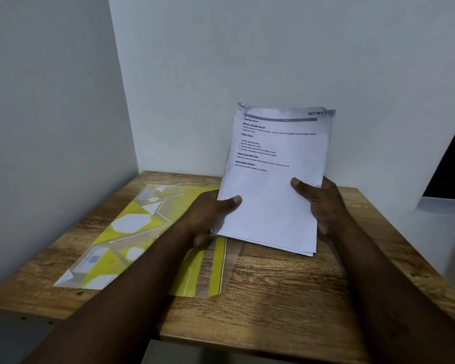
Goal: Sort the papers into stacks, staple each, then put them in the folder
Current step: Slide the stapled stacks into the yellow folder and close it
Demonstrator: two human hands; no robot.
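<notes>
A stack of white printed papers [273, 179] is held tilted up above the wooden table [286, 298], its lower edge near the tabletop. My left hand [210, 214] grips the stack's left edge, thumb on the top sheet. My right hand [318, 200] grips the right edge the same way. A yellow and translucent patterned folder [132, 240] lies flat on the table's left half, partly under my left forearm. No stapler is in view.
White walls stand close behind and to the left of the small table. A pale surface [441, 227] lies past the table's right edge, with a dark opening [452, 166] above it.
</notes>
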